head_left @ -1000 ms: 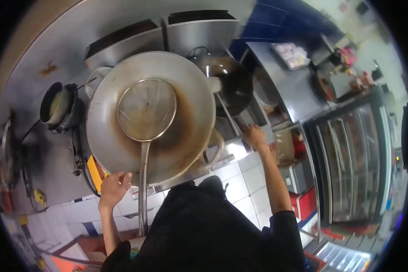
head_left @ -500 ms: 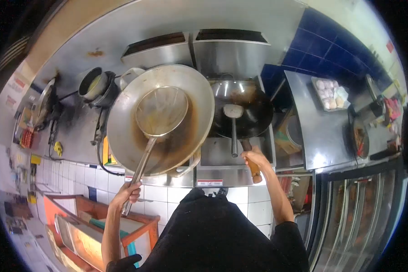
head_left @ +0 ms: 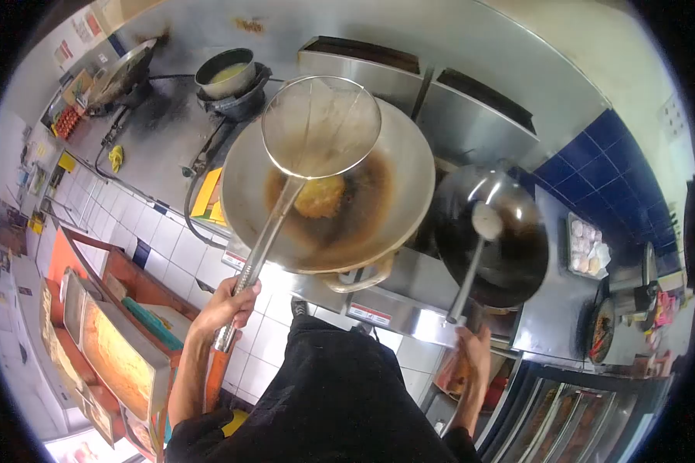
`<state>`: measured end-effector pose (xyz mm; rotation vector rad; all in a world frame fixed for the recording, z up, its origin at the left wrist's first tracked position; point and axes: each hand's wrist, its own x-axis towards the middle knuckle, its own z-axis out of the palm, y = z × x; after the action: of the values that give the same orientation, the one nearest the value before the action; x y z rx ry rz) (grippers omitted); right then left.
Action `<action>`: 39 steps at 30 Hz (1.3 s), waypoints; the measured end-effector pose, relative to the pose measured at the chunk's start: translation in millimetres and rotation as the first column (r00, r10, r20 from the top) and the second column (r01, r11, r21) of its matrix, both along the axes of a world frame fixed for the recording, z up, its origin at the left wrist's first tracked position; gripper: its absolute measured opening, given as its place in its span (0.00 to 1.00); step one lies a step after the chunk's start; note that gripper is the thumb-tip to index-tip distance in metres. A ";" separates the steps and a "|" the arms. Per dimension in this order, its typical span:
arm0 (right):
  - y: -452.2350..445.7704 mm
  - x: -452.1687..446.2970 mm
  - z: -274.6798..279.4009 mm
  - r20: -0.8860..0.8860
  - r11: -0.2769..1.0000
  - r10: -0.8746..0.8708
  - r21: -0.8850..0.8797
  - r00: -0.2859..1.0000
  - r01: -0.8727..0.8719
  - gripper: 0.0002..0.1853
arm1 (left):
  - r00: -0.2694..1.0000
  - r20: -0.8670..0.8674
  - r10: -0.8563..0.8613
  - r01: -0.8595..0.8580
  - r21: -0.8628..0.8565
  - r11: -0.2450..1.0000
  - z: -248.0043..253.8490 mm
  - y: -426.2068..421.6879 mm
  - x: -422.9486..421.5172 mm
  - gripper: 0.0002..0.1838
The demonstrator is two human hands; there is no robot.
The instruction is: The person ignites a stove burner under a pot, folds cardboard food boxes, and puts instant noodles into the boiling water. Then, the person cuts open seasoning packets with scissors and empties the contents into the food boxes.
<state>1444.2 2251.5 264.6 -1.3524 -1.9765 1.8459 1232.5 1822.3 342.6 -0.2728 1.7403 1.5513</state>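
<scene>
My left hand point(head_left: 233, 306) grips the long metal handle of a wire strainer point(head_left: 320, 127). The strainer hangs over the far half of a big two-handled pan point(head_left: 415, 158), above its brown liquid. Just below the mesh, a golden-brown piece point(head_left: 319, 198) shows in that liquid. On the right, my right hand point(head_left: 475, 353) is closed around the handle of a dark wok point(head_left: 517, 270), which looks tilted. Inside the wok leans a wok spatula point(head_left: 486, 222), its handle reaching over the near rim close to my fingers. Most of the wok's handle is hidden by my hand.
A pot of pale yellow liquid point(head_left: 228, 78) stands on a burner at the back left. To the right, a tray of wrapped pieces point(head_left: 587, 243) lies on the steel counter point(head_left: 544, 328). An orange stand with metal trays point(head_left: 123, 339) is near my left arm.
The view has turned. The strainer has shifted toward the pan's far rim, and the golden-brown piece shows below it. My right hand has moved the wok rightward, still holding its handle.
</scene>
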 end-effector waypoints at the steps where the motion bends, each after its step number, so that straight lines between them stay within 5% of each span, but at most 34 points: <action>1: -9.9 -3.5 18.1 -0.007 0.994 -0.008 0.105 1.000 0.008 0.15 | 1.000 -0.002 -0.012 0.012 0.013 1.000 0.9 -7.1 -8.0 0.14; 2: 20.8 27.8 -37.2 -0.070 0.945 0.079 0.323 0.994 -0.052 0.19 | 0.999 -0.023 -0.030 0.031 0.045 0.998 -1.6 -16.6 -14.5 0.14; 3: -14.9 2.9 39.3 0.064 0.993 -0.005 0.115 0.998 -0.002 0.19 | 0.999 -0.021 -0.044 0.045 0.048 0.998 -4.4 -26.7 -22.3 0.14; 9: -83.2 -20.6 100.4 0.050 0.962 -0.036 0.272 0.998 0.021 0.18 | 0.992 -0.001 -0.127 0.127 0.071 0.989 -20.8 -77.1 -63.5 0.12; 11: -122.1 -51.9 124.6 0.092 0.986 -0.059 0.162 0.994 0.044 0.20 | 0.993 0.036 -0.114 0.111 0.089 0.990 -19.9 -85.7 -70.5 0.10; 14: -158.9 -84.2 114.6 0.057 0.993 -0.036 0.111 0.998 0.030 0.32 | 0.989 -0.047 -0.138 0.143 0.130 0.981 -32.8 -101.7 -74.6 0.11; 15: -166.8 -91.7 99.1 0.152 0.969 -0.056 0.246 0.987 0.017 0.32 | 0.984 -0.051 -0.168 0.174 0.146 0.974 -31.5 -107.3 -76.0 0.11; 16: -174.0 -103.2 90.8 0.104 0.988 0.007 0.150 0.995 -0.023 0.33 | 0.989 -0.069 -0.132 0.142 0.171 0.975 -29.5 -111.1 -77.2 0.11; 19: -199.1 -139.4 76.9 0.011 0.993 0.082 -0.080 0.997 -0.081 0.22 | 0.991 -0.105 -0.078 0.099 0.214 0.972 -16.2 -121.2 -87.2 0.10; 25: -235.1 -197.1 72.4 -0.032 0.970 0.203 -0.131 0.979 -0.206 0.13 | 0.971 -0.226 -0.074 0.120 0.197 0.973 4.8 -154.2 -96.2 0.09; 27: -236.5 -212.1 58.8 -0.030 0.921 0.380 -0.078 0.924 -0.382 0.12 | 0.975 -0.212 -0.072 0.116 0.208 0.971 5.1 -156.8 -89.5 0.10; 37: -228.2 -237.6 -30.8 0.124 0.880 0.449 -0.237 0.885 -0.413 0.15 | 0.974 -0.007 -0.227 0.226 0.120 0.967 0.8 -120.8 -69.4 0.13; 39: -227.5 -240.7 -59.6 0.212 0.798 0.595 -0.045 0.775 -0.600 0.21 | 0.964 -0.014 -0.266 0.267 0.066 0.962 -17.7 -116.2 -70.1 0.14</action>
<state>1203.5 2024.1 205.0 -1.0112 -2.7936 1.9437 1162.4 1706.1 324.9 0.0010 1.6494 1.4100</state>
